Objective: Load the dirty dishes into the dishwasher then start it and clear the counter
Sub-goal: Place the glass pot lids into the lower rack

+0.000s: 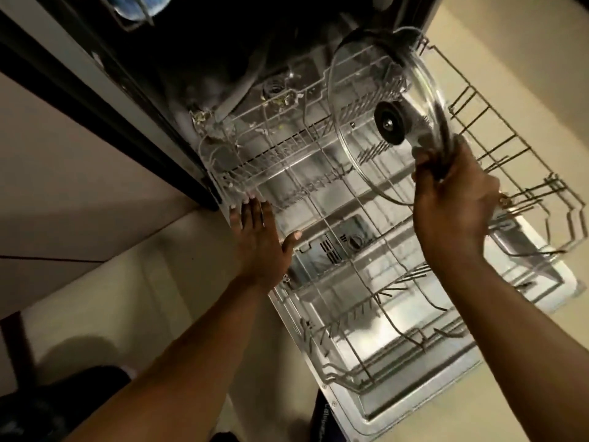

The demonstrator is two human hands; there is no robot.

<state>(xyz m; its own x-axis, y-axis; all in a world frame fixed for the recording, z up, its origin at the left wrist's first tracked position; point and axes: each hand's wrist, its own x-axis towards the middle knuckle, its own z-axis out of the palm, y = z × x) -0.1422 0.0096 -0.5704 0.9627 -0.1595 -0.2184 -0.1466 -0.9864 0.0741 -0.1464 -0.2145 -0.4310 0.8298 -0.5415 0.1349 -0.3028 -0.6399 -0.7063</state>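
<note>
A round glass pot lid (360,100) with a black knob stands tilted over the pulled-out lower rack (347,237) of the open dishwasher. My right hand (452,202) grips the lid's rim at its right edge, above the rack's right side. My left hand (258,237) lies flat with straight fingers against the rack's left edge. The rack holds no other dishes that I can see. The dishwasher door (398,406) lies open and flat beneath the rack.
The dark dishwasher tub (223,52) opens at the top of the view. A bluish dish (140,4) shows in the upper rack at top left. Beige floor tiles (143,282) surround the door. Cabinet fronts (63,173) run along the left.
</note>
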